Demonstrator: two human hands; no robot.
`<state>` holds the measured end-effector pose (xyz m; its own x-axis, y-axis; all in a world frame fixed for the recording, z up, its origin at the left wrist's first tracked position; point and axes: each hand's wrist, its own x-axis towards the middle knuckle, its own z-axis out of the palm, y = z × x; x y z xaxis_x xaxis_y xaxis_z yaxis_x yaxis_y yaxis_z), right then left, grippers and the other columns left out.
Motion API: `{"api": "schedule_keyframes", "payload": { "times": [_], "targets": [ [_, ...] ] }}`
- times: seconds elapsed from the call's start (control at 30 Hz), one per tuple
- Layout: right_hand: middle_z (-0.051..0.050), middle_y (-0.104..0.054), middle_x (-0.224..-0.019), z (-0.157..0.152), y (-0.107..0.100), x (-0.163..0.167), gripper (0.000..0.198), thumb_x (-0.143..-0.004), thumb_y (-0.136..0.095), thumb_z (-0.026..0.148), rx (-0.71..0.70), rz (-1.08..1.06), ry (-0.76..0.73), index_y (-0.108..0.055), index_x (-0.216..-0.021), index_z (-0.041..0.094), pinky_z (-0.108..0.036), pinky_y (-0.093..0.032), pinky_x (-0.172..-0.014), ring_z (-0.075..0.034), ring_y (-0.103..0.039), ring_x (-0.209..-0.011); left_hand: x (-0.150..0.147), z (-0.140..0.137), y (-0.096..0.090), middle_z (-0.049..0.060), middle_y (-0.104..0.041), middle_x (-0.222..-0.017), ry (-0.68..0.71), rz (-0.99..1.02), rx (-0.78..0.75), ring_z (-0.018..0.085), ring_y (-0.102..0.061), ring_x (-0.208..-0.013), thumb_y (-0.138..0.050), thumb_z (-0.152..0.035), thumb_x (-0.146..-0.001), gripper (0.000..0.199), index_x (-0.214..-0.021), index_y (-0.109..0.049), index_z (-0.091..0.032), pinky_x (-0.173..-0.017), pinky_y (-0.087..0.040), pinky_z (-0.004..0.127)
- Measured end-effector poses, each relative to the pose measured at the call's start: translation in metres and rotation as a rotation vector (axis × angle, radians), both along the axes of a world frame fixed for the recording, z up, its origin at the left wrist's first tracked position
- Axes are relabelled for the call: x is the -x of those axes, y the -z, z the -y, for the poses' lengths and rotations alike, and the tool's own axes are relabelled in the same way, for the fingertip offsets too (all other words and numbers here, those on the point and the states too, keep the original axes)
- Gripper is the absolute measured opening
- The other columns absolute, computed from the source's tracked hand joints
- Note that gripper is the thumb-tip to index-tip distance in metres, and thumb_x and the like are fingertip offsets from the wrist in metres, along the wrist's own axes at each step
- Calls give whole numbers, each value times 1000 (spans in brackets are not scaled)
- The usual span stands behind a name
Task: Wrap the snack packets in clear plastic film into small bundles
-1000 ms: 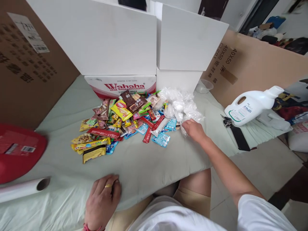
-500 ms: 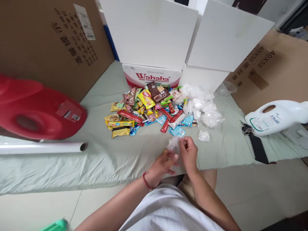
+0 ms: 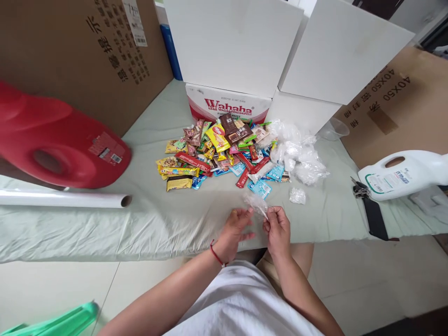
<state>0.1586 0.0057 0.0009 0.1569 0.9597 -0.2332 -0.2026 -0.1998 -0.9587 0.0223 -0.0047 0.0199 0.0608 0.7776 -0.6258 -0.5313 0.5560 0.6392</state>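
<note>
A small crumpled clear plastic bag [image 3: 256, 201] is held above the cloth in front of my body. My right hand [image 3: 278, 231] pinches its lower right corner between thumb and fingers. At the bag's left edge, my left hand [image 3: 234, 231] has thumb and index finger together on the film, while its lower fingers stay loosely spread. Just beyond lies a pile of wrapped snacks [image 3: 219, 158], with a light blue packet [image 3: 259, 189] nearest the bag. A heap of clear plastic bags [image 3: 297, 151] lies right of the snacks, and one folded plastic bag [image 3: 297, 196] rests apart.
A white Wahaha carton [image 3: 229, 105] stands behind the pile. On the left are a red jug [image 3: 77, 149] and a white roll [image 3: 70, 198]. On the right lie a white bottle [image 3: 402, 175], keys [image 3: 360, 189] and a black phone [image 3: 375, 219]. Brown cardboard [image 3: 392, 102] flanks the surface.
My left fingers have come together at the bag's edge from a spread, blurred pose. The bag is stretched out more between my hands. The whole view has shifted slightly.
</note>
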Motion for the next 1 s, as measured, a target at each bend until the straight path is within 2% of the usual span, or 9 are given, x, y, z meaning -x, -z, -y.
{"api": "schedule_keyframes", "payload": {
  "times": [0.1,0.27,0.33,0.47,0.53,0.6,0.7,0.87,1.0],
  "targets": [
    [6,-50,-64,5,-1,2,40,-89,-71,60,-48,42,-92,-53,-84,24,-23,-32,-48,-11,-38,-53,-3,0,0,5,-67,-95,83,177,11,19,-66,-88,-89,-66,-65,61,-94,-62,-19,-69,-58,31],
    [5,-56,-69,13,10,-3,43,-88,-70,62,58,-80,-99,-50,-84,24,-22,-28,-45,-9,-35,-50,6,-22,5,-3,-62,-78,-115,237,-106,10,-60,-72,-97,-37,-59,48,-78,-58,-19,-67,-51,23],
    [3,-59,-75,11,13,-10,42,-88,-70,62,72,-50,-89,-53,-88,24,-22,-34,-49,-10,-41,-54,8,-26,7,-4,-58,-73,-110,130,-201,9,-55,-68,-95,-42,-63,47,-77,-57,-19,-65,-46,22],
    [-7,-67,-117,-1,6,-28,56,-82,-79,59,-150,185,-59,-62,-124,26,-30,-52,-80,-18,-61,-96,4,-21,9,-4,-54,-69,80,-212,-454,10,-46,-66,-82,-57,-77,46,-76,-58,-19,-64,-38,25],
    [-6,-68,-109,-8,-2,-37,55,-78,-84,55,-177,253,-144,-67,-120,24,-30,-51,-78,-19,-61,-94,2,-17,10,-5,-50,-67,200,-316,-521,11,-41,-64,-76,-63,-80,48,-77,-57,-19,-62,-34,26],
    [-1,-64,-82,-15,-8,-43,38,-81,-82,54,-147,291,-206,-72,-98,21,-27,-45,-67,-15,-55,-74,3,-14,11,-6,-46,-65,249,-363,-524,11,-36,-61,-72,-68,-82,51,-78,-56,-20,-59,-29,27],
    [4,-50,-63,-24,-11,-48,37,-82,-79,56,-87,164,-16,-68,-80,20,-25,-35,-55,-11,-41,-58,6,-12,16,-7,-42,-62,202,-321,-487,10,-34,-58,-69,-70,-84,52,-81,-54,-21,-57,-27,27],
    [6,-52,-68,-30,-1,-50,46,-63,-94,48,46,-335,242,-59,-78,22,-22,-36,-51,-9,-43,-57,6,-9,22,-6,-51,-67,83,-153,-437,10,-47,-65,-77,-65,-81,50,-84,-55,-21,-64,-40,25],
    [2,-58,-79,-21,5,-54,41,-77,-83,57,19,-169,150,-62,-87,23,-26,-43,-56,-13,-50,-66,3,-11,20,-4,-58,-86,-54,13,-301,13,-59,-82,-86,-59,-73,52,-84,-52,-22,-75,-52,28]
  ]
}}
